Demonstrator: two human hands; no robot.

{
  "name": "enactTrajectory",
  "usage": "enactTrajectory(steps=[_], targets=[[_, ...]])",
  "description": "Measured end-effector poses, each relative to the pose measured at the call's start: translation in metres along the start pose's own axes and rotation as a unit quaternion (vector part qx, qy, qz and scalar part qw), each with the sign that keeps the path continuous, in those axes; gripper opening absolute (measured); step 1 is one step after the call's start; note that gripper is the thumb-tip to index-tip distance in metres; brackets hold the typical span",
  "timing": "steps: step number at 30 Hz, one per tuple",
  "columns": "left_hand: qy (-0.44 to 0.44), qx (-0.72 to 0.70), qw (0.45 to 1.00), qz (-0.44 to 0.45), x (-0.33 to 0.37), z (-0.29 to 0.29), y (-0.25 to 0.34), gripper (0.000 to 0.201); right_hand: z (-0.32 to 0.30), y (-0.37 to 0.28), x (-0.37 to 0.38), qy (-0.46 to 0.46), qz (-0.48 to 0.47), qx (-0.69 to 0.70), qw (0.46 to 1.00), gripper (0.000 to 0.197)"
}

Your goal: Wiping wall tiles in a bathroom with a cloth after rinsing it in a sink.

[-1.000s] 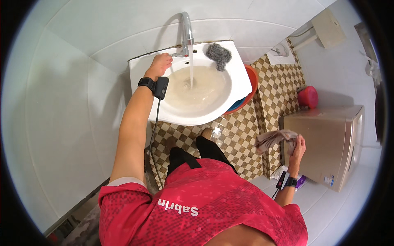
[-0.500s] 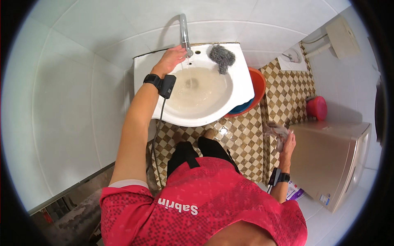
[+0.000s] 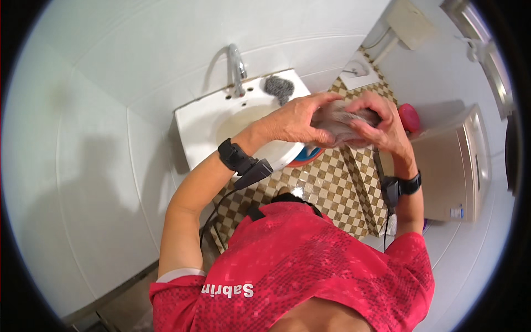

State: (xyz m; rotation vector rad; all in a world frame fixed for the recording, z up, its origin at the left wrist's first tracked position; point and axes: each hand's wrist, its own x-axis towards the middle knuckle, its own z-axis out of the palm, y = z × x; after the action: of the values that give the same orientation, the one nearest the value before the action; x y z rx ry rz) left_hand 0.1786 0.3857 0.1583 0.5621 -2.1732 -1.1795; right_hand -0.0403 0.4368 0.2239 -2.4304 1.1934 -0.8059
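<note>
A crumpled greyish-pink cloth [image 3: 338, 123] is bunched between both my hands, in front of me and right of the washbasin [image 3: 191, 133]. My left hand [image 3: 298, 119] grips its left side, thumb below and fingers above. From the other side my right hand [image 3: 385, 123] curls its fingers over the cloth. The chrome tap [image 3: 238, 69] stands at the basin's back edge, touched by neither hand. On the basin's back right corner lies a grey mesh scrubber [image 3: 278, 88]. My left forearm and the cloth hide part of the bowl.
Below the basin's right side sit an orange tub [image 3: 305, 161] and a blue one [image 3: 313, 153]. A beige appliance [image 3: 440, 171] stands at the right, with a red bucket [image 3: 409, 117] behind it. A squat toilet [image 3: 357, 74] lies in the far right corner, on a brown-and-cream checkered floor [image 3: 323, 185].
My left hand has left the tap and moved right onto the cloth. My right hand has brought the cloth up and left from beside the appliance. The view has shifted and turned.
</note>
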Motion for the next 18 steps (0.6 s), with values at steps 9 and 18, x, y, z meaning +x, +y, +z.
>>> enactTrajectory(steps=[9, 18], targets=[[0.143, -0.314, 0.936, -0.069, -0.004, -0.057, 0.053, 0.037, -0.014, -0.019, 0.028, 0.254, 0.152, 0.110, 0.949, 0.026], [0.177, 0.121, 0.974, 0.068, -0.002, -0.051, 0.058, 0.021, 0.129, -0.024, 0.058, 0.346, -0.003, 0.272, 0.898, 0.068]])
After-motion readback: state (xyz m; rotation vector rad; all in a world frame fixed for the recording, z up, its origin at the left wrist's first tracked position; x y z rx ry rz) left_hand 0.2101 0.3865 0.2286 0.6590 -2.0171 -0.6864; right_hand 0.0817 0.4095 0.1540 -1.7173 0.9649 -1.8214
